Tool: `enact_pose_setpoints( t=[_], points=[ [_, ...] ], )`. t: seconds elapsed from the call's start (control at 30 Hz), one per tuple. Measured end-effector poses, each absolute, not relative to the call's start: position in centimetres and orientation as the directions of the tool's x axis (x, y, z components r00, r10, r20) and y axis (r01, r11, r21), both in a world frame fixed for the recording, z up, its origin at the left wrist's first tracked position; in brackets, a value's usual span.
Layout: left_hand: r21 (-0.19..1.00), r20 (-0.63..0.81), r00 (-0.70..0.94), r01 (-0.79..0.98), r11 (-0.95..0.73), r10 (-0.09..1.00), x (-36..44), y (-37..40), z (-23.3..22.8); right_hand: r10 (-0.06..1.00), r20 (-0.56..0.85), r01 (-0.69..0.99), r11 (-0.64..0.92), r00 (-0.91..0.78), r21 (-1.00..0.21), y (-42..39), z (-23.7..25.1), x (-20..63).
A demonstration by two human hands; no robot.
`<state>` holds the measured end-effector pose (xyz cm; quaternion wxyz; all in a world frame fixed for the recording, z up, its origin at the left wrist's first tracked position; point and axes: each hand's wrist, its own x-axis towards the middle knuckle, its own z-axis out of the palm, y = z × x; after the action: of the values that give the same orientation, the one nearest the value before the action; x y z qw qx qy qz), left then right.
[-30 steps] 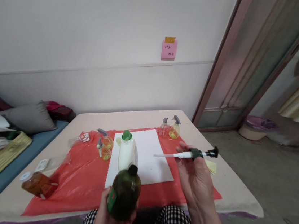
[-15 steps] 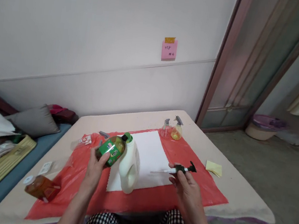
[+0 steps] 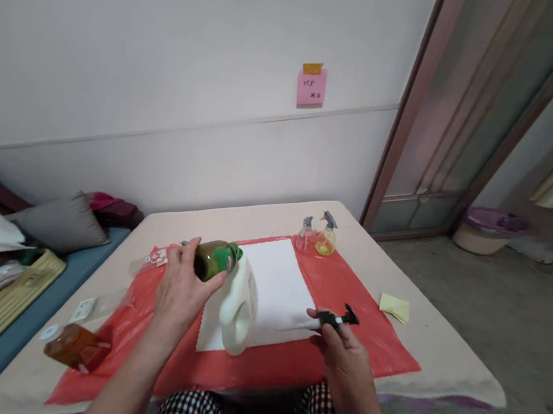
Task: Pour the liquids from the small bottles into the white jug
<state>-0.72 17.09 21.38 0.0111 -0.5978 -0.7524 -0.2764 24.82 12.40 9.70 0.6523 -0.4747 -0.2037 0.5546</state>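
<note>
The left hand [image 3: 180,289] was wrapped around a dark green bottle [image 3: 214,258], tipped on its side with its mouth right at the green neck of a white jug [image 3: 238,306]; whether the two touched could not be told. The jug stood upright on a white sheet [image 3: 279,288] spread over a red plastic cover [image 3: 347,289] on the bench [image 3: 433,367]. The right hand [image 3: 345,346] rested low over the near edge of the sheet, its fingers closed on a black pump head [image 3: 338,319], well apart from the jug. At the far edge of the red cover stood two small spray bottles [image 3: 320,236] side by side. A yellow notepad [image 3: 395,307] lay on the bench right of the cover, and an amber bottle [image 3: 72,346] lay on its side at the near left corner.
</note>
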Motion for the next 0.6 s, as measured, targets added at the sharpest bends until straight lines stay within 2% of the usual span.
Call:
enact_pose_setpoints(
  t=[0.17,0.6],
  points=[
    [0.382,0.416,-0.217,0.923,0.047,0.883,0.1,18.4,23.1,0.922,-0.239,-0.517,-0.051,0.305,-0.854,12.4,9.6,25.0],
    [0.253,0.330,-0.114,0.967,0.029,0.937,0.6,23.9,26.7,0.916,-0.251,-0.548,-0.042,0.313,-0.836,11.9,10.0,25.5]
  ],
)
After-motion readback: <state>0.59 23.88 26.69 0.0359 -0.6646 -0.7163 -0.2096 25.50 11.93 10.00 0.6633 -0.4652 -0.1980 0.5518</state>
